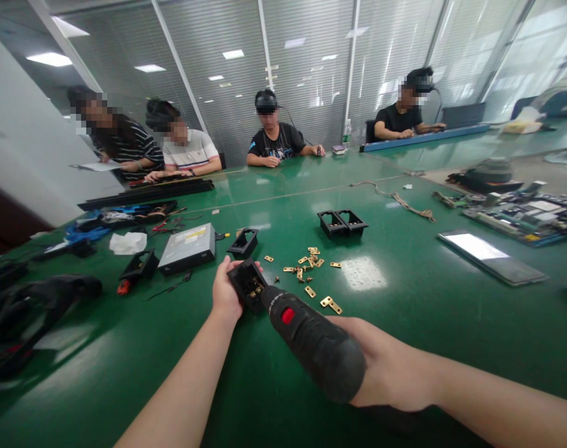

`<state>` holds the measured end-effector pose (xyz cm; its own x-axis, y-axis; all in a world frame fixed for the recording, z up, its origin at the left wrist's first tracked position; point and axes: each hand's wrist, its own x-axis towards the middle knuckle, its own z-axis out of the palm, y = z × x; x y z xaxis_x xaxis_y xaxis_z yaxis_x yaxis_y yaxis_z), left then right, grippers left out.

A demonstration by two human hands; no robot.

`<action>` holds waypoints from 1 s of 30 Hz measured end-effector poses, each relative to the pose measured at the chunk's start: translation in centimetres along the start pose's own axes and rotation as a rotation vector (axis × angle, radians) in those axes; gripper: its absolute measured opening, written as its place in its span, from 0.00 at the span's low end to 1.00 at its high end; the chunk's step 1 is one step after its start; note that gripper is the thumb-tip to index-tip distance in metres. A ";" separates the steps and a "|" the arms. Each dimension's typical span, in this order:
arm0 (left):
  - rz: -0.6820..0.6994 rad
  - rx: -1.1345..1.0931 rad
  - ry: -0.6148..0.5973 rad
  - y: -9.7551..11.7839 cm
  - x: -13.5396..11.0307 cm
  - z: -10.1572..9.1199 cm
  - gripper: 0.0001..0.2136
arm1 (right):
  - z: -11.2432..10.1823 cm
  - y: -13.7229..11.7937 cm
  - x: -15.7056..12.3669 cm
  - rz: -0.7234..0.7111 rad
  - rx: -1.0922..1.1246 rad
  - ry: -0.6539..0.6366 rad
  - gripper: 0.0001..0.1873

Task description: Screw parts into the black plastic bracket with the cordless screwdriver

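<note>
My left hand (226,291) is closed around a black plastic socket housing (243,277) with brass-coloured parts inside it. In my right hand (381,354) is a black cordless screwdriver (311,342) with a red switch on top. Its front end points into the housing; whether the bit touches a screw is hidden. Beyond the tool lie loose brass plates (310,292) and a few small screws (277,279). Another black housing (243,241) rests just past my left hand, and a joined pair of housings (342,222) stands farther back.
Left of my hands are a grey disc drive (188,247), a black housing with an orange part (138,266) and tangled cables. A phone (491,256) and circuit boards (530,214) lie to the right on the green table (427,311). Several people sit or stand along the far side.
</note>
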<state>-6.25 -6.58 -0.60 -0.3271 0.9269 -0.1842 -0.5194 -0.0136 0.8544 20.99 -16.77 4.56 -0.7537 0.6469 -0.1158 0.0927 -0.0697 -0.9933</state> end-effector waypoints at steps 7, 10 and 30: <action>-0.040 -0.003 -0.045 0.1 -0.4 0.3 0.18 | -0.1 -0.1 0.2 -0.031 -0.035 0.007 0.14; -0.089 0.012 -0.035 0.2 -0.5 0.6 0.14 | -0.1 0.2 0.0 -0.029 -0.014 0.003 0.13; 0.017 0.017 -0.002 -0.5 0.1 0.1 0.08 | -0.1 0.3 0.1 0.044 0.117 -0.041 0.18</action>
<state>-5.94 -6.42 -0.95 -0.3342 0.9274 -0.1682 -0.4999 -0.0232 0.8658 21.02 -16.66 4.25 -0.7771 0.6096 -0.1569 0.0514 -0.1870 -0.9810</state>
